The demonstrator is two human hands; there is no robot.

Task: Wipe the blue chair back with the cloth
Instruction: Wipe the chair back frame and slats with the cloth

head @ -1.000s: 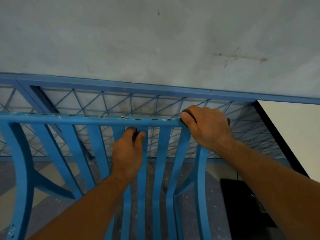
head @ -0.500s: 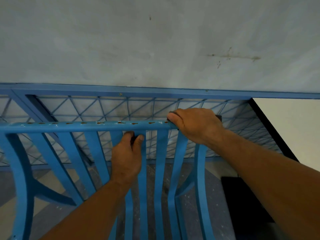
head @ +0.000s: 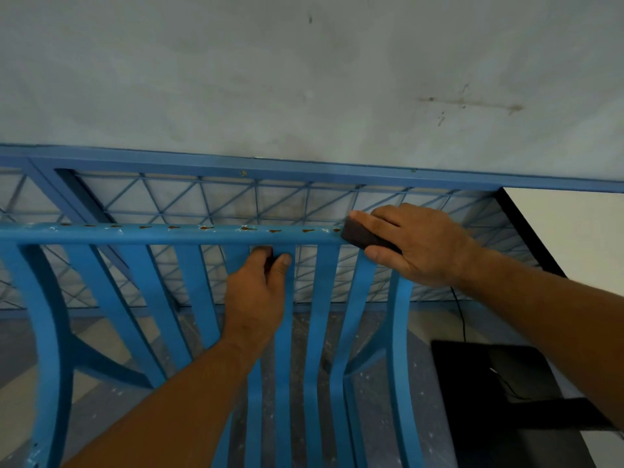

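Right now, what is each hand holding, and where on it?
The right hand pinches a dark cloth across its right part, pressed onto the top rail. The left hand grips a vertical slat just below the rail.

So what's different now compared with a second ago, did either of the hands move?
The right hand slid the dark cloth a little leftward along the blue chair back's top rail; its leading edge now shows past the fingers. The camera view also shifted. The left hand kept its grip on the same slat, and nothing was let go.
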